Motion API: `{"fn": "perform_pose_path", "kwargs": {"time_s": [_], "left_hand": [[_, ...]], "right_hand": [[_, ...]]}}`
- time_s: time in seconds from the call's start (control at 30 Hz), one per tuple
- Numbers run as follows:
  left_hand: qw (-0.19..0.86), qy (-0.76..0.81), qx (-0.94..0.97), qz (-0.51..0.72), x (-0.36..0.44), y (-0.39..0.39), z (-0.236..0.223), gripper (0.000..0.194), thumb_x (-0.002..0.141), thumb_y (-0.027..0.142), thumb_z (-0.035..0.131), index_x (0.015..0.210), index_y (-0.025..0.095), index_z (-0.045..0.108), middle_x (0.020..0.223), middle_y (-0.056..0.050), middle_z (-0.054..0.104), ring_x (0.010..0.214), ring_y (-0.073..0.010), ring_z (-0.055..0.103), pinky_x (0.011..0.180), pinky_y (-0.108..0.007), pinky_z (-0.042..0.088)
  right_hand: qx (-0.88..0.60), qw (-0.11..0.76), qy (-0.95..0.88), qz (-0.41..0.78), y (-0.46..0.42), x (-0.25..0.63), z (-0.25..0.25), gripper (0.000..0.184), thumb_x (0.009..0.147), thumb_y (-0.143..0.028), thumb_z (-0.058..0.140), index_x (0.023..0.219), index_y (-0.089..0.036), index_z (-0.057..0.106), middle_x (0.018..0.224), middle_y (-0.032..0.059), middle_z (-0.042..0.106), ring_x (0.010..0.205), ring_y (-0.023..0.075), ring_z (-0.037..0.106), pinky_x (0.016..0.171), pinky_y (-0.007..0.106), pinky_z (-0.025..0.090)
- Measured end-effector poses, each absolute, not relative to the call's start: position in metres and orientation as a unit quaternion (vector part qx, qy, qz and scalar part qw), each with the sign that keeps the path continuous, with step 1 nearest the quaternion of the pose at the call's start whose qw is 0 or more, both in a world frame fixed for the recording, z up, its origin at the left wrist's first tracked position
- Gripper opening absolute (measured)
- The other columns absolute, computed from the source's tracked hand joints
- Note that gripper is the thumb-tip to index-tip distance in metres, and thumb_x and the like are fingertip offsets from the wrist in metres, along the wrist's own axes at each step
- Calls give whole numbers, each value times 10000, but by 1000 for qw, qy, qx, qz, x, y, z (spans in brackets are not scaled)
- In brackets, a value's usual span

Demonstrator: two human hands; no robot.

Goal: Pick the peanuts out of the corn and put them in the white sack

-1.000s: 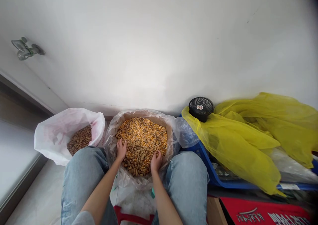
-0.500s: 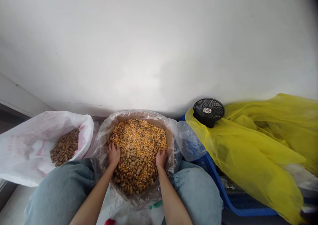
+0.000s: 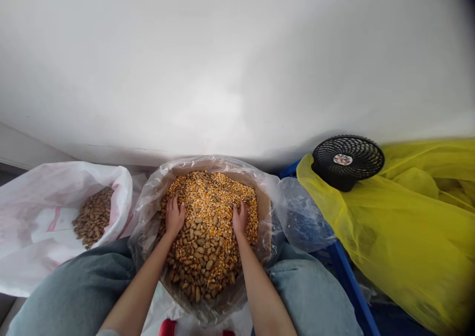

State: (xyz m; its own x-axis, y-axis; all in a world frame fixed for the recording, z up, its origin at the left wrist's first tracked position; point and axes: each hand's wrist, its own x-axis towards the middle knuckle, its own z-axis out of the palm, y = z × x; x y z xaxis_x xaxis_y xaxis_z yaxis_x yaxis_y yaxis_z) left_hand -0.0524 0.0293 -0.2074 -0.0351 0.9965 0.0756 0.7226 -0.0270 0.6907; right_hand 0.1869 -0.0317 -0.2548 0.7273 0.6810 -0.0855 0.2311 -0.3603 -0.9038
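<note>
A clear plastic bag (image 3: 148,192) lining a cardboard box (image 3: 264,222) holds yellow-orange corn kernels (image 3: 211,190) with peanuts in their shells (image 3: 202,242) mixed in. The peanuts lie thickest in the middle and toward me. My left hand (image 3: 174,218) rests on the left part of the mix, fingers apart and pointing away from me. On the right side my right hand (image 3: 240,218) touches the kernels with its fingers parted, their tips partly sunk among them. Neither hand has anything gripped in it.
On the left a white sack (image 3: 33,192) lies open with brown nuts (image 3: 92,217) inside. To the right, a black fan (image 3: 349,160) sits on yellow mesh fabric (image 3: 408,237) over a blue crate (image 3: 352,286). A white wall (image 3: 208,69) stands behind.
Both hands have slid slightly away from me over the mix, and more of their fingers shows. The view has shifted, so the fan appears larger and farther right.
</note>
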Motion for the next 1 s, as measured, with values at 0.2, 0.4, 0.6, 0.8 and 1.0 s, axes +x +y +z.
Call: {"fn": "perform_pose_path", "kwargs": {"time_s": [0.2,0.4,0.6,0.8,1.0], "left_hand": [[269,630,651,326,-43,65,-221,465,807,355,366,1225,149,370,1257,-150,420,1189,-228,349,998,-409,253],[268,577,717,284,-29,100,-226,467,826,381,321,1240,169,362,1271,-134,415,1186,-228,351,991,-434,267],[244,534,776,231,-6,127,-223,463,825,396,327,1229,182,401,1259,-112,429,1178,-227,341,998,-417,251],[292,502,777,241,8,139,-222,390,834,367,323,1168,229,470,1185,-57,503,1116,-190,394,976,-376,275],[379,482,747,256,20,140,-216,364,835,372,326,1109,221,513,1069,-50,568,1024,-182,477,913,-355,347]], "right_hand": [[-763,523,-271,266,-8,187,-255,484,724,-448,456,1126,-185,502,1233,96,478,1151,192,396,986,373,240],[-728,538,-289,312,26,182,-253,492,796,-481,317,1145,-182,491,1266,84,448,1184,173,369,1006,364,240],[-701,486,-403,331,62,178,-251,487,829,-479,241,1146,-213,498,1262,50,455,1194,160,352,1026,379,218],[-675,428,-516,306,86,175,-243,386,816,-433,350,1105,-262,541,1179,20,536,1125,172,421,995,372,271],[-649,424,-507,377,97,169,-230,350,802,-414,399,1093,-293,551,1096,1,597,1029,171,517,936,344,352]]}}
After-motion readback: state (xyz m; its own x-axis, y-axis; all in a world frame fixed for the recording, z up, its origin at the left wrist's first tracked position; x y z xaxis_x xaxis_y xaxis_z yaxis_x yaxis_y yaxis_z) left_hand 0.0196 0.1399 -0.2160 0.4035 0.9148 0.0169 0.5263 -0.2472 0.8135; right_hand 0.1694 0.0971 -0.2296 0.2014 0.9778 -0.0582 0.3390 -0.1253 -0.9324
